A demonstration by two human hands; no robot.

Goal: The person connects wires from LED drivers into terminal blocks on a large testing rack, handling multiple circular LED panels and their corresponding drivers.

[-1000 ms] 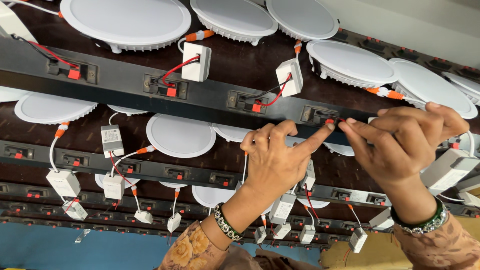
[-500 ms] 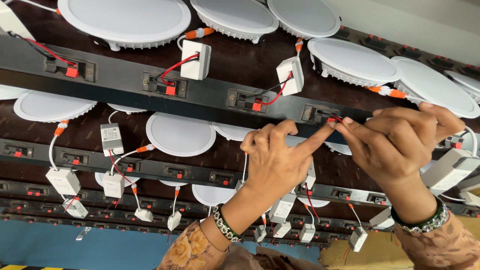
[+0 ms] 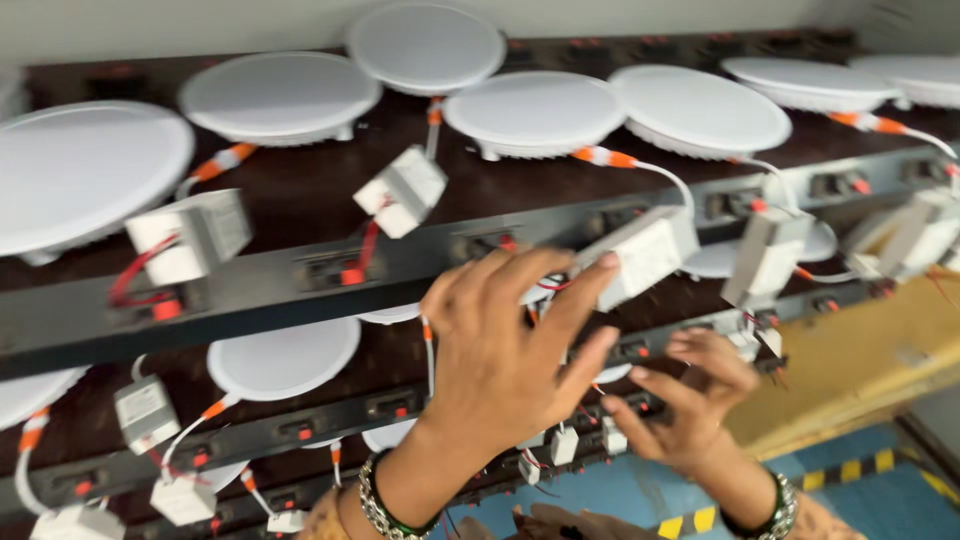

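My left hand (image 3: 500,350) is raised in the middle of the view with its fingers spread. Its fingertips touch the near end of a white driver box (image 3: 648,250) that hangs by the upper black rail (image 3: 250,290). Thin red and white wires (image 3: 545,290) run under those fingers. My right hand (image 3: 690,405) is lower and to the right, its fingers loosely bent and apart by the sockets of a lower black rail (image 3: 640,350). It holds nothing that I can make out. Both wrists wear beaded bracelets.
Round white panel lamps (image 3: 535,110) lie in rows on the dark sloping rack, each wired to a small white driver box (image 3: 405,190). More boxes (image 3: 770,255) hang at the right and lower left (image 3: 145,410). Blue floor with yellow-black tape (image 3: 860,465) shows below.
The view has swung and come closer. My hands have parted from the red socket: the left now reaches up to a white box and the right has dropped lower.
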